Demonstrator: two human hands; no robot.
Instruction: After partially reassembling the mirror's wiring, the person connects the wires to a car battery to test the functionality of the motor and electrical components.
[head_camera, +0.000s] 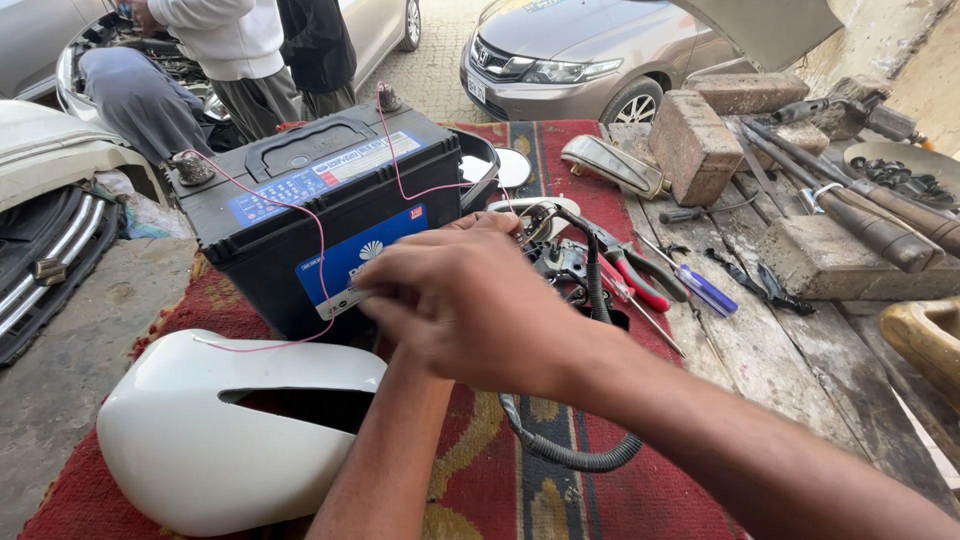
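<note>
Both hands meet mid-frame, in front of the battery (310, 215). Right hand (470, 300) comes in from lower right, forearm running diagonally up-left, back of hand to camera, fingers curled down and bunched toward the battery's front face. Can't tell what the fingertips are clamped on; the hand covers them. Left hand (475, 228) is mostly hidden under the right one: forearm rises from bottom centre, only a few fingers show above the right knuckles, lightly bent, reaching toward the black mechanism (560, 265). Grip state not readable.

Battery: black box, long axis running lower-left to upper-right, handle on top, blue label facing the hands. It sits on the red rug (600, 490), touching distance from both hands. Thin pink wire (318, 240) runs from the left terminal down over the label toward the fingers; a second strand drops from the far terminal.

Black cable (570, 455) loops from the mechanism down past the right wrist. White mirror cover (210, 430) lies lower left, slot upward. Red pliers (635, 275) and screwdriver (705, 290) just right of the mechanism. Bricks (695, 140) beyond.
</note>
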